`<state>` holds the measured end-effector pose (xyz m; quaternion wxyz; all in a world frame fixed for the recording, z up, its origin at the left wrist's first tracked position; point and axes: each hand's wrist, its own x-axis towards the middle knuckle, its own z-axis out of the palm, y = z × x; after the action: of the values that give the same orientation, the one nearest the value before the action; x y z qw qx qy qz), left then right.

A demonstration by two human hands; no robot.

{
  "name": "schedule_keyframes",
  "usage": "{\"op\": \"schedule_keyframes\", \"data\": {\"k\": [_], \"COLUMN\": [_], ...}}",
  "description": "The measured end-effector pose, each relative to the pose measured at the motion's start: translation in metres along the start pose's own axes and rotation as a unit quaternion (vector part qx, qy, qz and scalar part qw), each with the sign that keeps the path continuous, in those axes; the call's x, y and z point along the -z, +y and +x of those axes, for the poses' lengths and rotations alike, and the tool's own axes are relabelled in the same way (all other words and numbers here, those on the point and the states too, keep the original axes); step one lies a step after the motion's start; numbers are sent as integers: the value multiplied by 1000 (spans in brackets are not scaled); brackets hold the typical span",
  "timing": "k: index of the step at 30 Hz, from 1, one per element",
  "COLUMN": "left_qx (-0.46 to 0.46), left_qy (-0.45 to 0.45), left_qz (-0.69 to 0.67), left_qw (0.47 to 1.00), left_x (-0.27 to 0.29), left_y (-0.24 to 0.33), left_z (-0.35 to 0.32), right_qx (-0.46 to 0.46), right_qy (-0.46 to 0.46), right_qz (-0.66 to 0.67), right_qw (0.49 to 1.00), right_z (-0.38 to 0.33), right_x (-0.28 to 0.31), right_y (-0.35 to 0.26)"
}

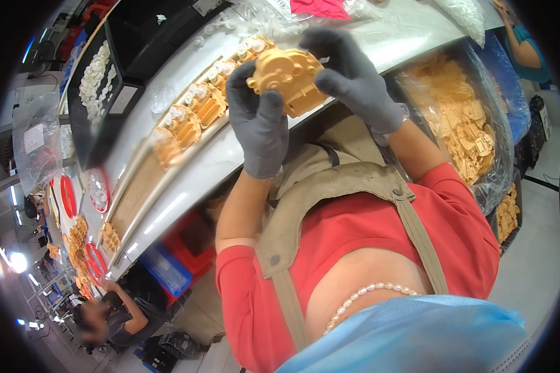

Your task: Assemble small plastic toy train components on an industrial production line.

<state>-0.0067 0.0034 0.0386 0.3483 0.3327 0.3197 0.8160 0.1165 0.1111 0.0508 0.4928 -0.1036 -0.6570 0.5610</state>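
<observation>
A yellow-orange moulded plastic housing (289, 78) with rounded bumps along its top is held up over the near edge of the white table. My left hand (256, 121), in a grey glove, grips its left end, thumb on the near face and fingers around the side. My right hand (362, 84), also gloved in grey, is at the right end; its thumb meets the edge while the curved fingers stay apart from it. Just beyond, similar orange parts (210, 107) with clear and white pieces on them stand in a row along a rail-edged strip (137, 198).
A black bin (115, 81) holding small white pieces stands at the left. Clear plastic bags (255, 22) lie at the back. To my right, a bag-lined container (470, 133) is full of orange parts. Another person (115, 314) sits at lower left; another's arm (521, 43) shows at upper right.
</observation>
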Motion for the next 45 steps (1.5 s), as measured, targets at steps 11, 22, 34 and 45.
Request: {"op": "schedule_keyframes", "data": {"k": [11,22,34,45], "left_qx": [-4,-4,-89,28], "left_qy": [-111,-75,-177,-104], "left_qz": [249,147,317,346], "left_qw": [962,986,928,932], "left_x": [3,-5,-9,-15], "left_y": [35,35,46,52], "left_z": [6,-3,-2,14], "right_qx": [14,50,59,-65], "right_qy": [-190,-197,-246,-179], "right_qz": [-130,-173,-177,-120], "right_qw": [973,964,951,974], "right_z": [4,3,8,11], "right_x": [5,6,13,12], "right_y": [-25,-43,-56,-23]}}
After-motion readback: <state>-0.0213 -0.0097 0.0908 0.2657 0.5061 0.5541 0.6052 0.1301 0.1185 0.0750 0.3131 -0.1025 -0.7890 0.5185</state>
